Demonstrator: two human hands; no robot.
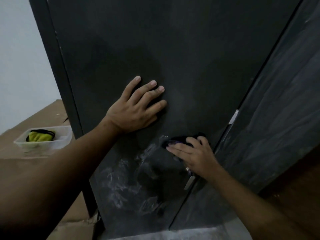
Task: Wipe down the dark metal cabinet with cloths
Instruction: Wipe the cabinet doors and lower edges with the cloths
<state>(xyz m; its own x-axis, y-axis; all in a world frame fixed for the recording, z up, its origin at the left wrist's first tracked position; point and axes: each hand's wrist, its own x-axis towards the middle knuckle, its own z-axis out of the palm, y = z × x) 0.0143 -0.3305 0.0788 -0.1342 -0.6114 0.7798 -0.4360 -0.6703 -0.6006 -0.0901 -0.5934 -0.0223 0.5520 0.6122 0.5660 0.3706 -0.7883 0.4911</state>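
Note:
The dark metal cabinet (190,49) fills most of the view, its left door facing me. My left hand (136,108) lies flat on that door with fingers spread, holding nothing. Lower and to the right, my right hand (194,155) presses a dark purple cloth (178,140) against the door near its right edge. White smeared streaks (121,184) mark the door below both hands. A small metal handle (189,181) shows just under my right wrist.
A clear plastic tub (57,144) holding a yellow-green cloth (40,135) sits on brown cardboard (26,167) to the left of the cabinet. The cabinet's right door (277,118) stands slightly ajar. A pale wall (19,58) is behind on the left.

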